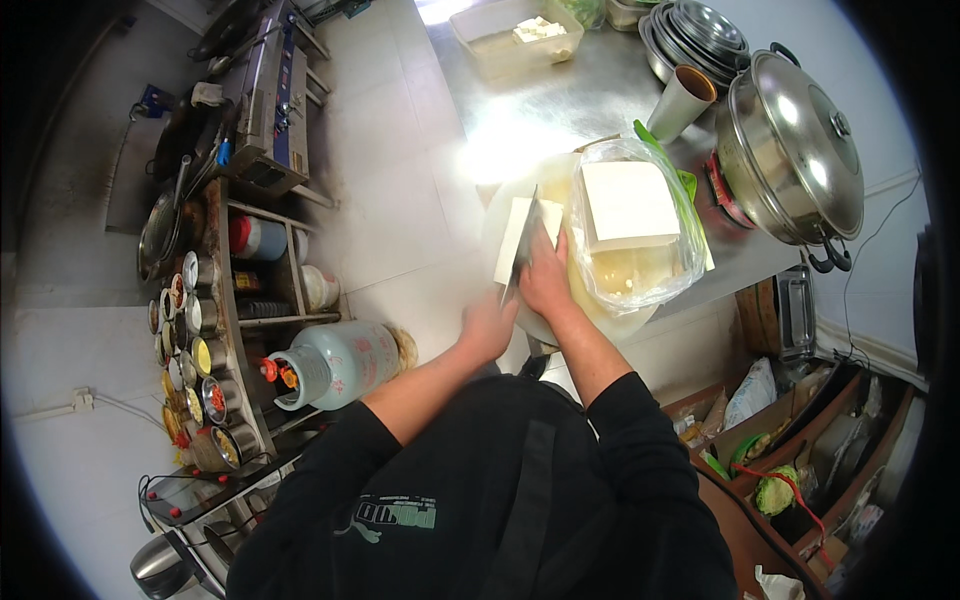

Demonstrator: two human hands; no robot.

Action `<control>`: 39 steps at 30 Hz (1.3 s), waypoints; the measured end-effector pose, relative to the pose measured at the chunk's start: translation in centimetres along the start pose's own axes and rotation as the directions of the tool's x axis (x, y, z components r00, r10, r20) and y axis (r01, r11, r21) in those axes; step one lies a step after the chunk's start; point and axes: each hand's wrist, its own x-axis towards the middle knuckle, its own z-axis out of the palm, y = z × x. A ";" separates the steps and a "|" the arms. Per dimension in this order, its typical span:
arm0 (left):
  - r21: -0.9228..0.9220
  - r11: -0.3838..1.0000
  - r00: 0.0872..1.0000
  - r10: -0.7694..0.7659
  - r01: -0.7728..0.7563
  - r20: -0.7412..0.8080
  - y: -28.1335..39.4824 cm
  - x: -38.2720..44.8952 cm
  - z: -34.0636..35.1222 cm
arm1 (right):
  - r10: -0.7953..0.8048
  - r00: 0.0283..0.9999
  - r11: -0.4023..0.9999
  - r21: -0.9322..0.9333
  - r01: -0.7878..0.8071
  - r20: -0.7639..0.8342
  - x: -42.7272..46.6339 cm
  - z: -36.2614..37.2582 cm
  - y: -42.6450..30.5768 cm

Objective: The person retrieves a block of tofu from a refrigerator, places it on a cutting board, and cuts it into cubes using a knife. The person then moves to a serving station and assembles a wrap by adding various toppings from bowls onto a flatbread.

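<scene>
My left hand grips the handle of a kitchen knife, whose blade stands nearly edge-on to me. The blade is at a white block that looks like tofu, on a round, pale cutting board. Close along the blade's right side, my right hand rests on the block's right part. Some of its fingers are hidden by the blade. To the right, a larger tofu block sits in a clear plastic bag with yellowish liquid, overlapping the board.
A plastic tub with white cubes stands at the far side of the steel table. A grey cup, stacked metal bowls and a lidded pot stand right. A gas cylinder and seasoning shelf are left.
</scene>
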 end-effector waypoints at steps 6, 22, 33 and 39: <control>-0.029 0.998 0.998 -0.045 0.047 0.050 1.4 0.3 -1.0 | 0.024 0.999 0.999 0.023 -0.023 -0.033 -0.3 0.3 0.1; -0.102 0.995 1.000 0.007 -0.005 0.025 0.7 -0.8 -3.7 | -0.035 0.999 0.995 -0.091 0.035 0.001 0.6 -0.2 -1.6; -0.004 0.999 0.997 -0.043 0.043 0.066 -1.4 -0.1 -1.4 | 0.009 0.998 0.991 -0.130 -0.017 -0.062 0.8 -1.0 -2.2; -0.021 0.999 0.999 -0.034 0.034 0.029 -2.6 0.0 -0.2 | -0.189 0.980 0.960 -0.197 0.198 0.064 5.8 -6.3 -7.3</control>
